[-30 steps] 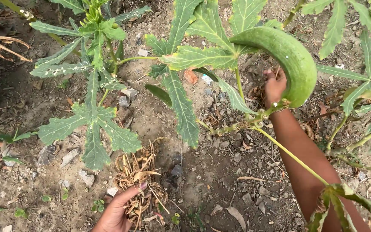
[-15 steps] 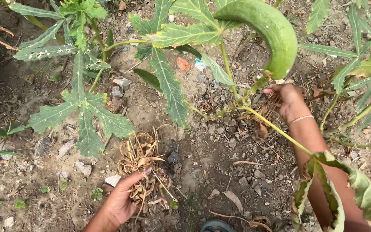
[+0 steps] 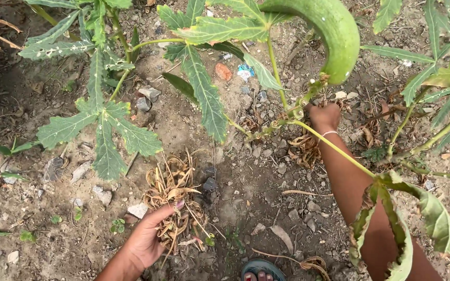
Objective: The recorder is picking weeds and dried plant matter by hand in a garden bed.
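Near the left, the left hand (image 3: 144, 240) is curled tight around a bunch of dry brown leaves (image 3: 174, 200) lying on the dirt (image 3: 246, 182). To the right and farther away, the right hand (image 3: 324, 116) is closed in a fist at the plant stem (image 3: 287, 120), just under a big curved green pod (image 3: 334, 31).

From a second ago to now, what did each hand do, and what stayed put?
The right hand left the big green pod, dropped below it and now sits closed at the plant stem near the ground, among dry debris; whether it grips anything is unclear. The left hand kept its clump of dried leaves. A sandalled foot has entered at the bottom edge.
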